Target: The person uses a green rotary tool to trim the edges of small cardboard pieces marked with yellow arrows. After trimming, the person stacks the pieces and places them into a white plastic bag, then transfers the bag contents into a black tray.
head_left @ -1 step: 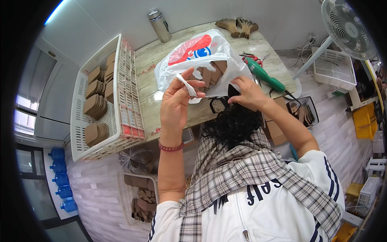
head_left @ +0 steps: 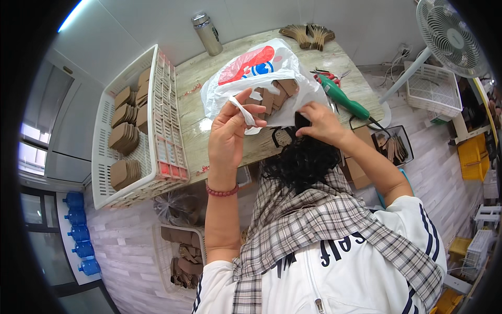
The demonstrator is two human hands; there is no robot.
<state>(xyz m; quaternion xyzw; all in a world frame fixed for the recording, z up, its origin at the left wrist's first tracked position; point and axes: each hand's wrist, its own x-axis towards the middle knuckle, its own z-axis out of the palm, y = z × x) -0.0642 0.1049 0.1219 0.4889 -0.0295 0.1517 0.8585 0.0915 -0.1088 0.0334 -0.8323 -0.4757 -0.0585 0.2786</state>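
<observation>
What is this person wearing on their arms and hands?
Both forearms are bare, with no gloves on the left hand or the right hand. A dark red beaded bracelet circles the left wrist. White short sleeves with dark stripes cover the upper arms.

The left hand (head_left: 230,125) is pinching a white bag (head_left: 261,73) handle while the right hand (head_left: 320,121) is gripping a dark thing over the tabletop (head_left: 198,120).
</observation>
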